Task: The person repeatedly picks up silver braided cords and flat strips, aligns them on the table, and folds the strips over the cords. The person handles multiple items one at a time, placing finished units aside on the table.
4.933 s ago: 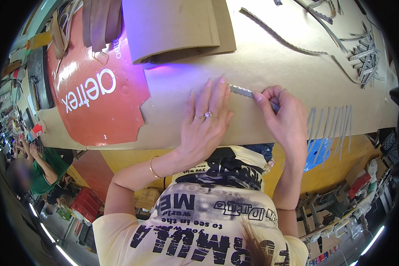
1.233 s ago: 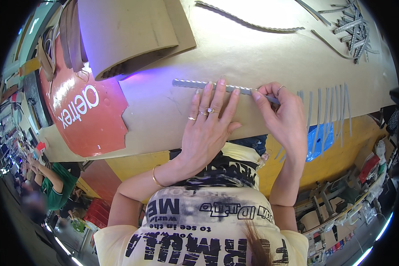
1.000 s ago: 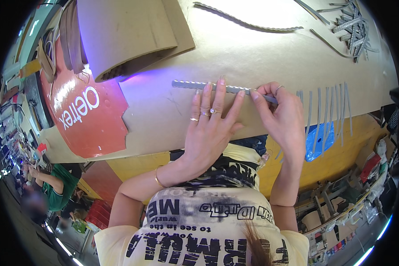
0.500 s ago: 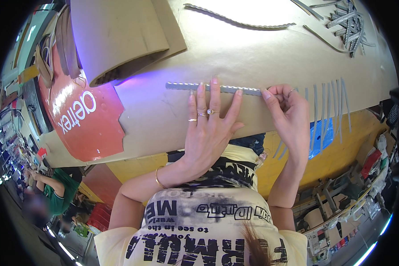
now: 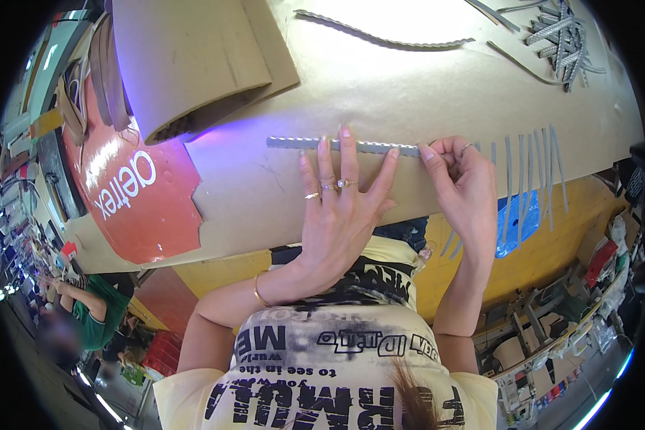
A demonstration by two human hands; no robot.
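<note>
- Head view: strip (image 5: 374, 147) is on the table (image 5: 254, 208), long axis running left-right, roughly along the near edge but well in from it.
- Left hand (image 5: 344, 218) is spread flat, no pinch, fingers lying over the strip's middle.
- Right hand (image 5: 466, 183) looks pinched, thumb and finger, on the strip's right end, so basically the whole thing stretches left from that grip. Free end's nearer the left hand.
- Just right of the right hand, thin bands (image 5: 509, 168) hang over the near edge.
- Braids (image 5: 570, 43) are heaped toward the far right corner.
- Containers: only a red crate (image 5: 163, 351), down past the near edge, leftish. Can't make out what's in it, sorry.
</note>
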